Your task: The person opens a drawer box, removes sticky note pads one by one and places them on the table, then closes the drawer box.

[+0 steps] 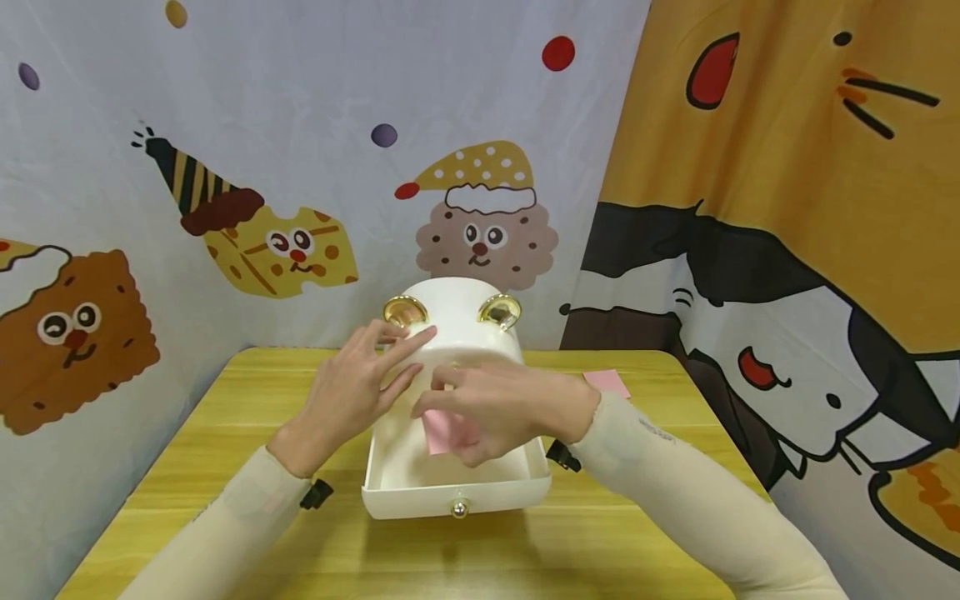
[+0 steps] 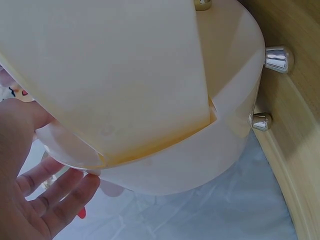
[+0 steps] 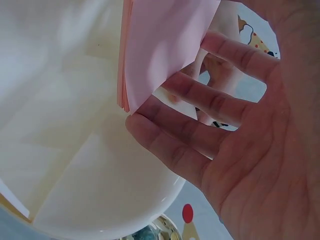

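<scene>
A white box (image 1: 459,312) with two gold, bell-like ears stands on the table, its drawer (image 1: 408,500) pulled out toward me. Over the drawer, my right hand (image 1: 502,408) pinches a pad of pink sticky notes (image 1: 444,433). The right wrist view shows the pad's layered edge (image 3: 123,60) and the fingers spread along its lower side. My left hand (image 1: 352,375) is at the box's left side, fingers extended. In the left wrist view its fingertips (image 2: 91,181) are right at the rim of the white body.
Another pink sticky note piece (image 1: 607,382) lies on the yellow wooden table (image 1: 300,533), right of the box. A gold knob (image 1: 460,507) sticks out from the drawer front. Short metallic feet (image 2: 278,59) hold the box up. A cartoon-printed curtain (image 1: 300,83) hangs behind.
</scene>
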Available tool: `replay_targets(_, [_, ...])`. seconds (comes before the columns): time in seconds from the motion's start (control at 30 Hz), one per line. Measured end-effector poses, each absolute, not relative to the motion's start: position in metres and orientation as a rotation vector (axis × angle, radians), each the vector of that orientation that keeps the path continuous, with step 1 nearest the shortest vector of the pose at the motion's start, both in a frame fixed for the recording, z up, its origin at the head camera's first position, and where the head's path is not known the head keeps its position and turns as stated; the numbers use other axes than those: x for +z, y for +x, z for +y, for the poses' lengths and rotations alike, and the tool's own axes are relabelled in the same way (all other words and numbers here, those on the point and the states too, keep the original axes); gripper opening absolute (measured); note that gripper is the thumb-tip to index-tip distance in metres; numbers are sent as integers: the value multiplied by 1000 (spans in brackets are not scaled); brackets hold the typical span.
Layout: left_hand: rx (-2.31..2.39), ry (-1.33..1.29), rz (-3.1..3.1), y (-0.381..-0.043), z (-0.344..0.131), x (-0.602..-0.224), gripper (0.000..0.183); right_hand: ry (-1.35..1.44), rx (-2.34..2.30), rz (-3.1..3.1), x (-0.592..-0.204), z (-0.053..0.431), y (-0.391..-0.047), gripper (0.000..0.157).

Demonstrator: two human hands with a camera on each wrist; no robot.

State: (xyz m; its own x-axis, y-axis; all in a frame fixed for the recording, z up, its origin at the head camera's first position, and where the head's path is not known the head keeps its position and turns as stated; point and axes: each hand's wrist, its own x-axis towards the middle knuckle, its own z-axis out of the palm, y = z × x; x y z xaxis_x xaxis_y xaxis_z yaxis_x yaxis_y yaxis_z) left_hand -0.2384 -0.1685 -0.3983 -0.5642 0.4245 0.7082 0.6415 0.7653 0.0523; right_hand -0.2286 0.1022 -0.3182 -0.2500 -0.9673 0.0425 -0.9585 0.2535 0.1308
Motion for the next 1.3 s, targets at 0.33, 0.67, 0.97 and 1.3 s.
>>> replay_targets(0.33, [-409,-789,-2258,-238,-167,-398,60,1882,45,-2354,-319,112,-232,62])
replay_targets(0.67, [-396,-786,-2259,-238,-167,-398,59,1834,175,-2462,-319,129,-233,64])
replay_targets(0.97, [-392,-798,-2253,-239,-167,-397,60,1753,244,-2528,-321,146,-233,65])
replay_targets(1.3, [-384,-802,-2232,-241,-168,-400,59,1711,354,-2597,-324,162,-236,62])
